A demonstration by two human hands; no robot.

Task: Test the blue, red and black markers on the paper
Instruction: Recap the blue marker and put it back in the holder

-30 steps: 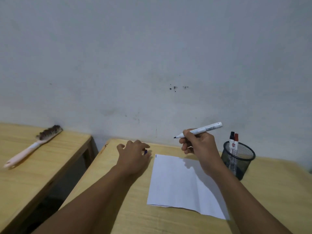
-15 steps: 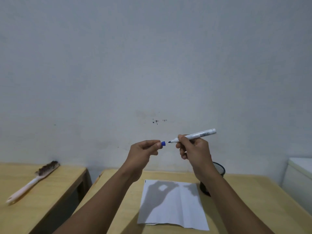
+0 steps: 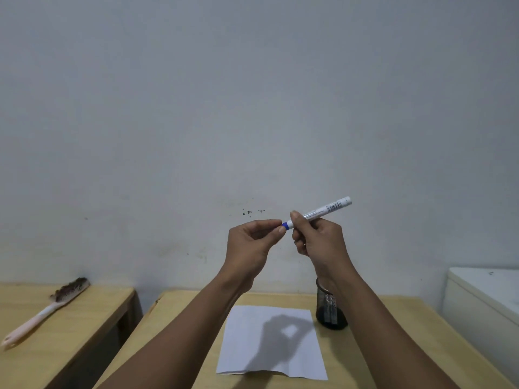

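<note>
I hold a white marker [image 3: 323, 210] in the air in front of the wall, in my right hand [image 3: 317, 238]. Its blue cap [image 3: 286, 225] sits on the tip, pinched between the thumb and finger of my left hand [image 3: 252, 245]. Both hands are raised well above the wooden table [image 3: 393, 332]. The white paper [image 3: 247, 332] lies flat on the table below, with the hands' shadow across it. A black mesh pen cup [image 3: 330, 310] stands just right of the paper, partly hidden behind my right forearm. The red and black markers do not show.
A second wooden table [image 3: 70, 327] stands to the left across a gap, with a pink-handled brush [image 3: 45, 313] lying on it. A white box-like unit [image 3: 486, 299] stands at the right edge. A plain grey wall fills the background.
My left hand lifted the blue cap off the table and brought it onto the marker's tip. Both hands rose and the view tilted up, so the red and black markers dropped from sight.
</note>
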